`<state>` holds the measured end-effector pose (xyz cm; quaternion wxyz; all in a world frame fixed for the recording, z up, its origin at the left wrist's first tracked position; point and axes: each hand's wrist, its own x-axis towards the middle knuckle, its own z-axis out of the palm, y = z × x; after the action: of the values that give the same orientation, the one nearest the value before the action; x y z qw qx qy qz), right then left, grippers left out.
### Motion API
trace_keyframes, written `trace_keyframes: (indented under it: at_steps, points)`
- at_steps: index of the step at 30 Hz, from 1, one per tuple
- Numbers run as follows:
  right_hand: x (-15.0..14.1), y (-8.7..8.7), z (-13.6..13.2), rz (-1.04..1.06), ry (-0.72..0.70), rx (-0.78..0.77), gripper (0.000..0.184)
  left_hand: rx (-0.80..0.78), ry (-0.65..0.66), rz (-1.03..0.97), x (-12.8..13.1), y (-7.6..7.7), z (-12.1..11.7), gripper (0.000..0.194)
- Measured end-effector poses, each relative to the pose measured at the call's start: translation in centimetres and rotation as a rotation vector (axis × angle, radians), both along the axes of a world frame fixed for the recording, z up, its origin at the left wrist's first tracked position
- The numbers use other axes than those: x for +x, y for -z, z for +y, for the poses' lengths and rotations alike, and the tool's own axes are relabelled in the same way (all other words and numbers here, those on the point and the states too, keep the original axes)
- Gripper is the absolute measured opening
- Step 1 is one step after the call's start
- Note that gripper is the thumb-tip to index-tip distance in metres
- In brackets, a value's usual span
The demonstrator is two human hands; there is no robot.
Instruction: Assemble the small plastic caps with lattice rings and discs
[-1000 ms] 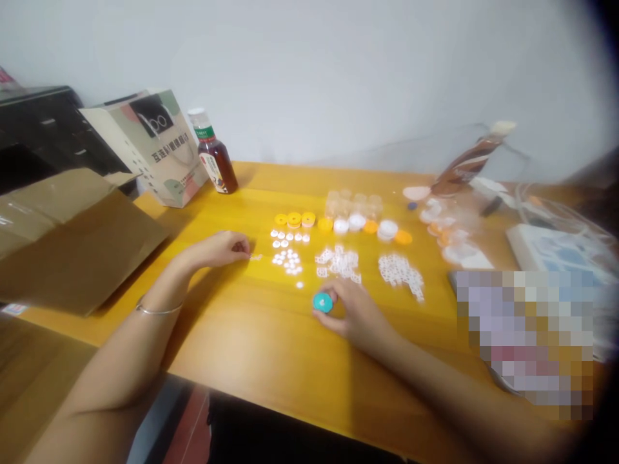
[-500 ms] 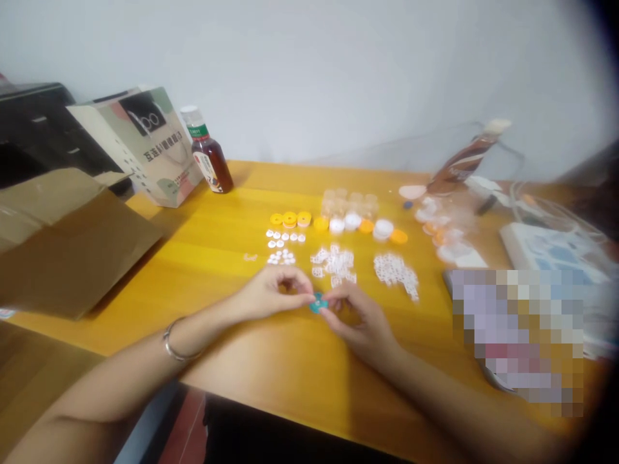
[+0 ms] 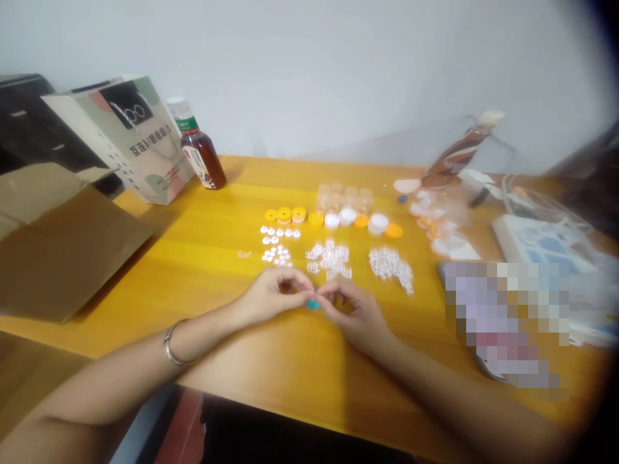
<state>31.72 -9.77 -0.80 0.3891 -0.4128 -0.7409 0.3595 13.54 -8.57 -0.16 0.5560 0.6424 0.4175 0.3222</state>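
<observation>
A small round teal disc [image 3: 313,303] is pinched between my two hands above the near part of the table [image 3: 232,380]. My left hand [image 3: 275,295] grips it from the left with thumb and forefinger. From the right, the fingertips of my right hand [image 3: 355,311] press together at the disc's upper edge. Fingers cover part of it, and its details are too blurred to read. Just beyond my hands lie small white round pieces [image 3: 277,256], a heap of white cut-out pieces [image 3: 331,258] and another white heap [image 3: 391,267].
Yellow lids [image 3: 284,214], white lids [image 3: 377,223] and clear small cups [image 3: 344,196] stand farther back. At left are a cardboard box [image 3: 72,245], a paper bag [image 3: 149,148] and a dark bottle [image 3: 206,158]. A brown bottle [image 3: 454,154] leans at the right.
My right fingertips have moved left and up on the disc, closer to my left fingers, and less of the disc shows. The whole view has shifted slightly.
</observation>
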Motion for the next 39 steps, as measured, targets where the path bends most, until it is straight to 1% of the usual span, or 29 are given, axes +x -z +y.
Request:
trace_keyframes:
  at_steps: [3,5,7,10,12,14,17,21,24,26,28,31,33,39]
  points:
    - [0.0,0.0,0.1,0.011,-0.003,-0.035,0.007,-0.003,-0.002,-0.015,0.0,0.4,0.0,0.019]
    - [0.1,0.0,0.2,0.02,-0.006,-0.066,0.008,0.048,0.003,0.004,0.0,0.5,0.1,0.019]
    - [0.1,0.0,0.3,0.042,-0.012,-0.108,0.01,0.194,0.012,0.064,-0.2,0.3,0.1,0.017]
    - [0.1,-0.1,0.4,0.095,-0.027,-0.164,0.013,0.512,0.049,0.166,-0.4,0.0,0.2,0.015]
    - [0.1,-0.1,0.5,0.113,-0.032,-0.178,0.013,0.689,0.075,0.211,-0.5,0.0,0.3,0.015]
    - [0.1,-0.2,0.5,0.116,-0.037,-0.178,0.013,0.805,0.079,0.249,-0.5,0.1,0.3,0.014]
    - [0.2,-0.1,0.6,0.098,-0.045,-0.171,0.013,0.891,0.065,0.298,-0.4,0.2,0.3,0.011]
    - [0.1,0.0,0.7,0.053,-0.042,-0.15,0.012,0.935,0.076,0.329,-0.4,0.1,0.3,0.01]
    - [0.3,0.1,0.7,0.023,-0.036,-0.128,0.014,0.93,0.08,0.328,-0.5,0.2,0.4,0.009]
    - [0.5,0.4,0.6,-0.008,-0.023,-0.071,0.011,0.913,0.073,0.315,-0.6,0.3,0.5,0.009]
    - [0.8,0.7,0.5,-0.06,-0.018,0.045,0.008,0.877,0.073,0.303,-0.7,0.5,0.5,0.009]
    - [1.1,1.2,0.3,-0.149,-0.056,0.224,0.03,0.806,0.098,0.316,-0.8,0.8,0.6,0.009]
    - [1.2,1.6,0.2,-0.19,-0.085,0.271,0.036,0.778,0.115,0.332,-0.8,0.9,0.6,0.01]
    - [1.0,1.8,0.3,-0.225,-0.071,0.279,0.025,0.737,0.152,0.364,-0.5,1.0,0.6,0.012]
